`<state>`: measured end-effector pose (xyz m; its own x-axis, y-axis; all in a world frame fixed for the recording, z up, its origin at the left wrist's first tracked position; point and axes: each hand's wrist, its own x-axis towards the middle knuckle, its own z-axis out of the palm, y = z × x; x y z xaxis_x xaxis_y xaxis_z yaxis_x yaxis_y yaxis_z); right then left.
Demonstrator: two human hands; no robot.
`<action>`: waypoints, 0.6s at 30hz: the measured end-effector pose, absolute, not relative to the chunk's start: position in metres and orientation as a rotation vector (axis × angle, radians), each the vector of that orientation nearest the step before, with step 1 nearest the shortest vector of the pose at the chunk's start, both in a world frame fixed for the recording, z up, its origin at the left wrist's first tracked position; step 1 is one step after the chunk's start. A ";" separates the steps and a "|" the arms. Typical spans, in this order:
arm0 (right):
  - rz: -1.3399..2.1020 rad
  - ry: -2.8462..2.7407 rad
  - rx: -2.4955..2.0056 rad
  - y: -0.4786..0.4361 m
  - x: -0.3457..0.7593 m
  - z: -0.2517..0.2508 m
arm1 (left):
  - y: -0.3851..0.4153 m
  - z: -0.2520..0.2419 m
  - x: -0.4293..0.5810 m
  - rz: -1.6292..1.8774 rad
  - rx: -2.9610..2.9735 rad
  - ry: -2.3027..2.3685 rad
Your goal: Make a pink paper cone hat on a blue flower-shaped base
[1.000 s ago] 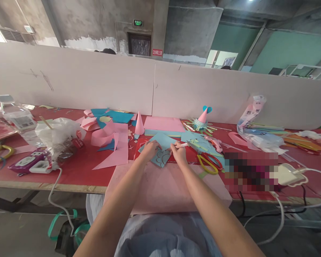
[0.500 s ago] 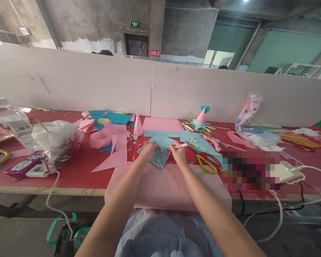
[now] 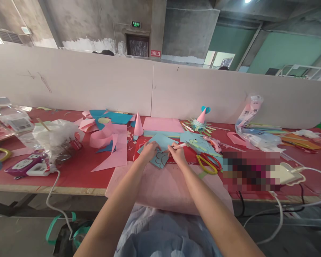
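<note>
Light-blue paper [image 3: 160,138] lies turned like a diamond right under the two hands, with dark scalloped lines [image 3: 160,157] drawn across its lower part. From where I stand, the left hand [image 3: 149,150] rests on the near left side of it, fingers bent; whether they pinch the sheet or only press it down, I cannot tell. The right hand [image 3: 177,153] is closed around a slim pale pen [image 3: 181,145], whose back end slants up and away to the right, while its tip is hidden at the fingers, so I can't say if it meets the paper. The hands sit a little apart, the drawn curves between them.

Beneath the paper, a red sheet [image 3: 188,154] shows past the right hand. Just right of that hand lie scissors with a yellow loop [image 3: 200,156], and beyond them more blue paper [image 3: 207,143]. Farther ahead of the right hand stands a pink cone hat [image 3: 202,116] with a fringe at its foot and blue shapes on top. Ahead of the left hand, a plain pink cone [image 3: 138,126] stands upright, with cut pink paper [image 3: 120,150] to the left.
</note>
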<state>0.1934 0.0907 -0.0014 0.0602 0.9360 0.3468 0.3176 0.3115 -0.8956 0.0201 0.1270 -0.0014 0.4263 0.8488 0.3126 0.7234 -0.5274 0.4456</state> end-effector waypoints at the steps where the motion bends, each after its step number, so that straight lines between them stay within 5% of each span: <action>1: 0.699 -1.479 -1.218 0.090 0.193 -0.001 | 0.127 -0.001 0.020 0.751 2.435 1.369; 18: 0.514 -1.350 -1.291 0.093 0.194 -0.005 | 0.127 -0.003 0.020 0.736 2.440 1.381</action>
<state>0.1941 0.0935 -0.0046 0.2453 0.8782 0.4105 0.3831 0.3012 -0.8733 0.0202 0.1267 -0.0031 0.4255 0.8514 0.3066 0.7293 -0.5232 0.4408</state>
